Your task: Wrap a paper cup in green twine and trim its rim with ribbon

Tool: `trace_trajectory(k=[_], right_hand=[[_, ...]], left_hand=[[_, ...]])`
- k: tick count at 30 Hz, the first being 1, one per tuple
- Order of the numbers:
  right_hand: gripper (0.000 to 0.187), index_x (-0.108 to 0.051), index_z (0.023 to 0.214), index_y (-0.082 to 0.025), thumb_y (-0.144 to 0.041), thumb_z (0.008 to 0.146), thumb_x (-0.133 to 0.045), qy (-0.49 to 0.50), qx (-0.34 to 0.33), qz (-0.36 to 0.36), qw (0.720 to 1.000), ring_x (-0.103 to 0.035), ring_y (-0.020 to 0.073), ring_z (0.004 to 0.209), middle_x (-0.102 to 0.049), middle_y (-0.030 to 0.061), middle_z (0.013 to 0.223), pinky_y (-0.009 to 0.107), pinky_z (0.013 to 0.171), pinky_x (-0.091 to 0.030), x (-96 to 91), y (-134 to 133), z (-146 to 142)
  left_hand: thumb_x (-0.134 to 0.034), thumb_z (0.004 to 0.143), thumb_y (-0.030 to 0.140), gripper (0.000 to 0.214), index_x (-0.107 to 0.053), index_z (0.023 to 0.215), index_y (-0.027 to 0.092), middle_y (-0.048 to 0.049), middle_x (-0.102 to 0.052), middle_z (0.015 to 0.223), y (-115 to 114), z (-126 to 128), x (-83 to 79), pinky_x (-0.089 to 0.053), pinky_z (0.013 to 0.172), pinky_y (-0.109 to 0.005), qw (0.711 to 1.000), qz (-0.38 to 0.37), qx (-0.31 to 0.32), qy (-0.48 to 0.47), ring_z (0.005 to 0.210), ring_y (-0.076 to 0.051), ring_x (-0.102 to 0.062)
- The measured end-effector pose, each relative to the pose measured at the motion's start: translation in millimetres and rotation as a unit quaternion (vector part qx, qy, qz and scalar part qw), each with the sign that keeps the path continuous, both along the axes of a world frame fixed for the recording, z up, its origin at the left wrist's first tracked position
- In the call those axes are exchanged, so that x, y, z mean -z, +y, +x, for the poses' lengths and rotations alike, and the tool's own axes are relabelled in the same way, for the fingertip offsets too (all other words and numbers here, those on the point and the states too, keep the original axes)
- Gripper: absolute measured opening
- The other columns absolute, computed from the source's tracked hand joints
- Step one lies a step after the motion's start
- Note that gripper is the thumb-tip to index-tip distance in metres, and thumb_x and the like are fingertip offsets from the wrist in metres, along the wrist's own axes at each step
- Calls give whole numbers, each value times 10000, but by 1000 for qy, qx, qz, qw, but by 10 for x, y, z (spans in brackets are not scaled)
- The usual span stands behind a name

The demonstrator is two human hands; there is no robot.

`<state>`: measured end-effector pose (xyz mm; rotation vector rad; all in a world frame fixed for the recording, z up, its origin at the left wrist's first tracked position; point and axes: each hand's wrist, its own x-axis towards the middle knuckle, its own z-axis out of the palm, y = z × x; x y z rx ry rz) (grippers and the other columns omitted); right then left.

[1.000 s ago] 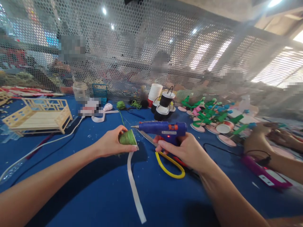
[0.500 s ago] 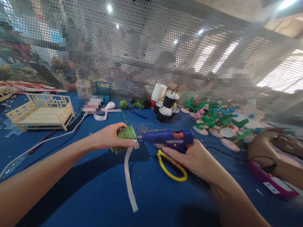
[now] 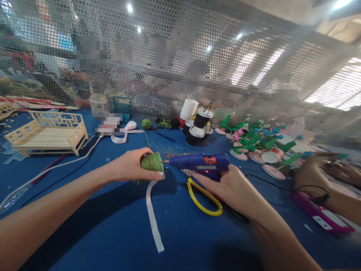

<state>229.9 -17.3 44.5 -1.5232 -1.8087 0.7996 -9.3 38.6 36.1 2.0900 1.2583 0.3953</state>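
Observation:
My left hand (image 3: 135, 165) is wrapped round a small cup wound with green yarn (image 3: 152, 162), lying on its side with its rim toward the right. A white ribbon (image 3: 153, 222) hangs from under my thumb at the rim and trails down over the blue table. My right hand (image 3: 225, 184) grips a blue glue gun (image 3: 197, 162), its small red light lit. The metal nozzle points left, at or very close to the cup's rim. Yellow-handled scissors (image 3: 201, 201) lie below the gun, their blades partly hidden by my right hand.
A wooden toy bed (image 3: 47, 137) stands at the left. Behind are a ribbon roll (image 3: 131, 125), a green yarn ball (image 3: 146, 124), stacked white cups (image 3: 189, 109) and black pots (image 3: 196, 135). At right are several green paper pieces, a purple power strip (image 3: 321, 214) and another person's arm (image 3: 313, 180).
The yarn-wound cup has turned a little in my left hand, showing more of its green side. The glue gun has shifted slightly and its nozzle stays by the rim.

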Motion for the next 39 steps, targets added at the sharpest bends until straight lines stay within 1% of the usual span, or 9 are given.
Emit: trace_trajectory(k=[6, 10, 14, 17, 21, 24, 28, 33, 39], right_hand=[[177, -650, 768, -170, -334, 724, -600, -32, -6, 48, 998, -637, 237, 748, -676, 48, 659, 284, 554, -518, -11, 25, -5], [190, -645, 739, -152, -332, 731, -584, -47, 5, 43, 998, -644, 235, 754, -693, 60, 706, 282, 590, -525, -13, 28, -10], [158, -646, 722, -165, -312, 728, -589, -57, -1, 60, 997, -647, 234, 747, -685, 45, 654, 286, 602, -527, -16, 26, -12], [141, -651, 734, -175, -303, 730, -592, -47, -12, 64, 997, -643, 238, 775, -674, 35, 620, 295, 624, -530, -19, 19, -13], [152, -657, 766, -177, -312, 715, -611, -29, -12, 51, 998, -640, 240, 778, -677, 36, 653, 296, 600, -534, -25, 3, -14], [195, -655, 824, -172, -326, 714, -609, -10, -19, 30, 999, -641, 235, 777, -688, 46, 722, 283, 567, -534, -20, -6, -7], [252, -639, 878, -161, -351, 716, -608, 12, -30, 7, 999, -641, 213, 720, -694, 48, 784, 265, 528, -525, -9, -15, 4], [202, -644, 794, -163, -342, 703, -621, 13, -30, 17, 999, -620, 179, 605, -679, 22, 677, 246, 483, -507, -21, -33, 6], [248, -644, 849, -154, -356, 707, -616, 7, -17, 8, 1000, -626, 192, 620, -677, 30, 668, 253, 482, -501, -29, -36, 8]], left_hand=[[-631, 574, 592, 603, -531, 1005, 183, -33, -617, 860, -47, 40, -31, -401, 636, -282, 996, 69, -4, 55, 772, -209, -572], [-651, 564, 562, 618, -530, 1026, 171, -52, -620, 924, -62, 64, -30, -403, 677, -300, 991, 111, 1, 72, 825, -229, -575], [-653, 560, 566, 629, -535, 1035, 171, -56, -619, 937, -61, 64, -26, -403, 692, -312, 989, 125, 1, 77, 838, -238, -571], [-639, 565, 586, 611, -546, 1018, 187, -31, -623, 875, -36, 40, -22, -406, 651, -289, 994, 90, -1, 59, 786, -213, -574], [-627, 574, 605, 588, -557, 979, 185, -17, -617, 814, 6, -2, -11, -408, 583, -257, 1000, 2, 3, 19, 710, -182, -572], [-638, 584, 581, 575, -558, 973, 166, -35, -625, 845, 16, -16, -9, -421, 583, -250, 997, -69, 1, -18, 739, -191, -581], [-629, 610, 574, 584, -553, 1016, 161, -52, -623, 899, 14, -19, -10, -439, 606, -255, 989, -133, 0, -60, 772, -198, -583], [-633, 617, 564, 551, -564, 984, 158, -43, -617, 879, 29, -35, -1, -432, 600, -241, 986, -144, 3, -86, 763, -187, -579], [-641, 608, 558, 565, -553, 997, 158, -44, -619, 872, 31, -22, -10, -434, 606, -247, 990, -122, 9, -64, 764, -192, -578]])
